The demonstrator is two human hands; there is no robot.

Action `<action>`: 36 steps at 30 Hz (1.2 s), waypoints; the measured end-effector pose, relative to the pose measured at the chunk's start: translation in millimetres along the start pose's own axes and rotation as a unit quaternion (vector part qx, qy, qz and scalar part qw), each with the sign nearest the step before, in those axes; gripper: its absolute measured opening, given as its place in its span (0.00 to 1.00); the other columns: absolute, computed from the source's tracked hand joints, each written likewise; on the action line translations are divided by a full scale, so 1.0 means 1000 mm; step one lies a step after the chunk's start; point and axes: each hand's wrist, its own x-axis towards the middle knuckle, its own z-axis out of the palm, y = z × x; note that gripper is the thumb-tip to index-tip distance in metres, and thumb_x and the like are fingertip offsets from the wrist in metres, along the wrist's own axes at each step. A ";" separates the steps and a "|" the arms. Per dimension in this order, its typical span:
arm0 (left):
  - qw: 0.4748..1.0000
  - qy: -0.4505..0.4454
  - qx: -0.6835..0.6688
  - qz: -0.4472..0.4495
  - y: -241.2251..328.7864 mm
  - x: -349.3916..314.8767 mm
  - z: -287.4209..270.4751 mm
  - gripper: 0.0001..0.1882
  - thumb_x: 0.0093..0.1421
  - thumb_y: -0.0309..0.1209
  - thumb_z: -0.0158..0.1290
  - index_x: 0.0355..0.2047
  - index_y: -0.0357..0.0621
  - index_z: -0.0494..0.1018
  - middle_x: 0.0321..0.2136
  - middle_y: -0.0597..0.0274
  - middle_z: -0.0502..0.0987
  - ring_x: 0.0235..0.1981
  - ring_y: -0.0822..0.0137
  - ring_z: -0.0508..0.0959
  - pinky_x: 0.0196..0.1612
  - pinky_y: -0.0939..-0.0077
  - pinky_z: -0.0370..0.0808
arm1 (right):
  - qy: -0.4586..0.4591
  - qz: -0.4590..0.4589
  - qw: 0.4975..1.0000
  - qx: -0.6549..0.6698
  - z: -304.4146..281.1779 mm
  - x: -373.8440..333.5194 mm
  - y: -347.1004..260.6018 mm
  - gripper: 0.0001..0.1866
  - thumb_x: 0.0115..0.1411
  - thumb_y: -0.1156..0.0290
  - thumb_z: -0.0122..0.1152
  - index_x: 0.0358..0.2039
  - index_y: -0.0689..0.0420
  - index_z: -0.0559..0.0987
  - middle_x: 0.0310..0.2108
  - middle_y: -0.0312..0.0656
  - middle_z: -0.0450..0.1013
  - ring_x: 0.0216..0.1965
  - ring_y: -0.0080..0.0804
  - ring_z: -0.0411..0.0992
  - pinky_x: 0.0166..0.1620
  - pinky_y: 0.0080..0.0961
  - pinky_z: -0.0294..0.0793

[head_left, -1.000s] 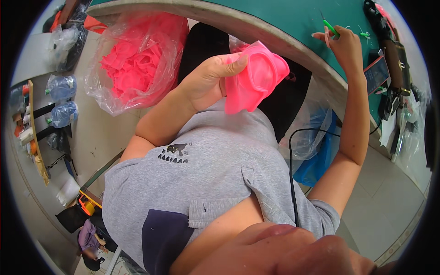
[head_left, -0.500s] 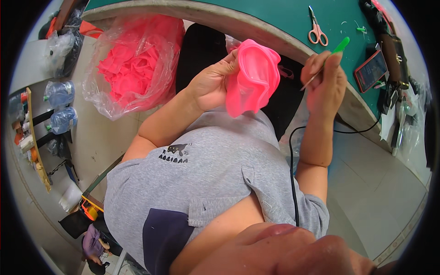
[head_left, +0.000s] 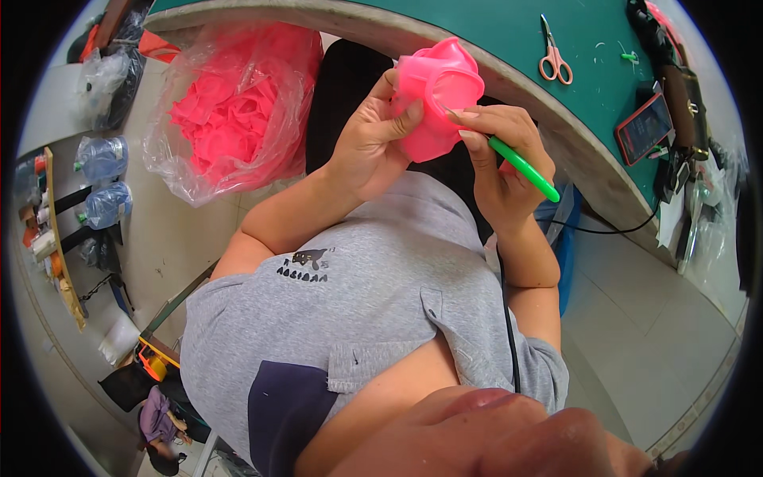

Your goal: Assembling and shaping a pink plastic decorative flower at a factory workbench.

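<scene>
A soft, glossy pink piece (head_left: 433, 119), rubbery and rounded with a raised rim, is held over my lap just off the table's edge. My left hand (head_left: 369, 147) grips its left side, thumb on the near face, with some fingers hidden behind it. On the other side, my right hand (head_left: 509, 155) is closed around a slim green-handled tool (head_left: 526, 168). The handle points down and to the right. Fingertips of that hand lie at the pink rim, and the tool's thin metal end is mostly hidden there.
A clear plastic bag (head_left: 171, 171) full of pink pieces stands at the left. On the green table (head_left: 509, 24) lie scissors (head_left: 555, 63), a phone (head_left: 644, 129) and green scraps (head_left: 630, 57). A black cable (head_left: 604, 231) runs at the right. Someone in purple (head_left: 159, 417) sits at lower left.
My right hand has come left and down to the pink piece, and the green handle has swung to point down-right. My left hand has raised and turned the piece.
</scene>
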 end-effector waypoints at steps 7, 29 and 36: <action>1.000 0.007 0.025 0.014 0.000 0.001 -0.001 0.12 0.59 0.27 0.53 0.42 0.50 0.66 0.44 0.67 0.73 0.48 0.70 0.72 0.53 0.68 0.71 | 0.002 0.019 1.000 0.015 0.001 0.002 0.000 0.05 0.55 0.78 0.60 0.33 0.61 0.76 0.35 0.44 0.76 0.35 0.33 0.74 0.40 0.23 0.72; 0.975 -0.099 -0.057 0.192 0.063 -0.011 -0.011 0.21 0.51 0.13 0.50 0.46 0.39 0.65 0.56 0.64 0.63 0.37 0.66 0.67 0.55 0.60 0.68 | 0.160 0.239 0.914 0.285 -0.141 -0.043 0.060 0.10 0.65 0.67 0.49 0.37 0.61 0.72 0.38 0.50 0.75 0.27 0.28 0.74 0.32 0.24 0.73; 0.980 -0.146 -0.115 0.067 0.048 -0.001 -0.007 0.16 0.52 0.19 0.53 0.42 0.39 0.67 0.44 0.64 0.66 0.34 0.69 0.65 0.38 0.76 0.66 | 0.215 0.179 0.935 -0.217 -0.204 -0.050 0.075 0.09 0.64 0.67 0.50 0.38 0.59 0.75 0.31 0.40 0.74 0.32 0.27 0.70 0.35 0.23 0.70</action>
